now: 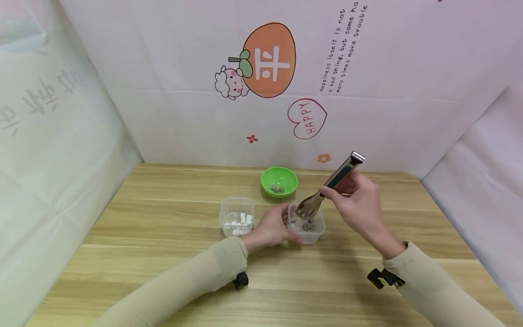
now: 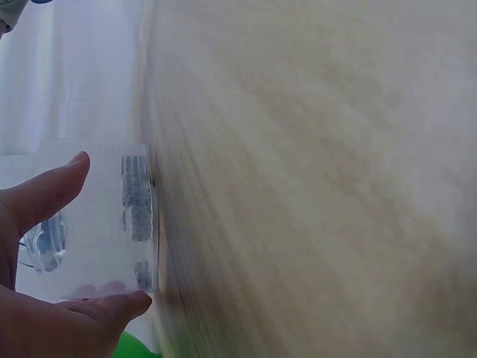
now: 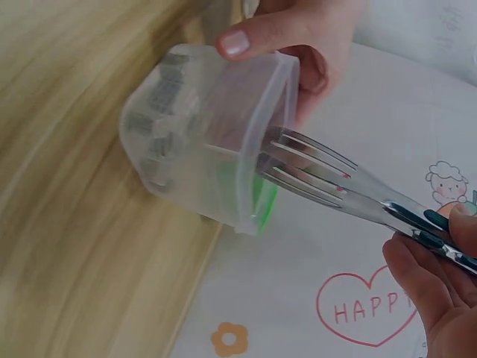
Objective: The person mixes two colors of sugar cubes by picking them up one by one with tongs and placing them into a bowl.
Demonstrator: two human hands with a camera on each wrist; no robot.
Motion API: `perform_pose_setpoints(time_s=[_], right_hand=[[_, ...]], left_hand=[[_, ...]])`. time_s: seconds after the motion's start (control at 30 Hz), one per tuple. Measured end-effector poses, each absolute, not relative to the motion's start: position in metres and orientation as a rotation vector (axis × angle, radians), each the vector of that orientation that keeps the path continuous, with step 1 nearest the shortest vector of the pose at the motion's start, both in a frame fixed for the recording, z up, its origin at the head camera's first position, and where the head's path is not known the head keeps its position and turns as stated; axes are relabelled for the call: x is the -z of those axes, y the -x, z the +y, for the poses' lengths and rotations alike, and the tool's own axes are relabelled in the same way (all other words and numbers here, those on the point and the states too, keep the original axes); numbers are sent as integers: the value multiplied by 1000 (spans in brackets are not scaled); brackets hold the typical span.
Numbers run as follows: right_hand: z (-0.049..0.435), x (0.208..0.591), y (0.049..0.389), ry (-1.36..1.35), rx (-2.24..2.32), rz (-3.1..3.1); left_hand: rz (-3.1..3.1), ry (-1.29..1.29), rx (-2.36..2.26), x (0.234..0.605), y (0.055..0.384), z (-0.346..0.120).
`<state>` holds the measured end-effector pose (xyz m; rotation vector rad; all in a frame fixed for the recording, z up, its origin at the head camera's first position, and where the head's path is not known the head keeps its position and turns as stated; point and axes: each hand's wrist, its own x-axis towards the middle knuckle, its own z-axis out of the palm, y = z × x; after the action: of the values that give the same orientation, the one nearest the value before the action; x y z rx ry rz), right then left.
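Note:
My left hand (image 1: pixel 271 227) holds a clear plastic container (image 1: pixel 311 238) on the table, its thumb and fingers on opposite sides in the left wrist view. Several small grey pieces (image 1: pixel 308 225) lie at the container's bottom. With my right hand (image 1: pixel 361 204) I grip a pair of metal tongs (image 1: pixel 340 175) with dark inlays on the handle. The tongs slant down to the left, and their fork-like tips (image 3: pixel 309 168) reach just inside the container's mouth in the right wrist view. Whether anything sits between the tips I cannot tell.
Behind the held container stands a green bowl (image 1: pixel 288 178) with a few grey pieces (image 1: pixel 278 189) in it. Left of my left hand is another clear container (image 1: pixel 237 204) with several white pieces (image 1: pixel 243 219). A printed cloth (image 1: pixel 184 127) hangs behind the wooden table (image 1: pixel 163 245).

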<state>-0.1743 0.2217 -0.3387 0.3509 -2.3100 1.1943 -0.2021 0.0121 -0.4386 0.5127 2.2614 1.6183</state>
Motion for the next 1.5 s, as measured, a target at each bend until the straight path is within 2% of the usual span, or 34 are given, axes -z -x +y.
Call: perform_pose_setpoints(time_s=[0.63, 1.1, 1.5], right_hand=[[218, 371, 189, -445, -1170, -2370], [205, 370, 198, -450, -1182, -2402], [197, 363, 200, -289, -1106, -2499]], left_hand=[[2279, -537, -1618, 442, 204, 12], [2294, -556, -1618, 443, 204, 11], [2308, -535, -1591, 443, 204, 11]])
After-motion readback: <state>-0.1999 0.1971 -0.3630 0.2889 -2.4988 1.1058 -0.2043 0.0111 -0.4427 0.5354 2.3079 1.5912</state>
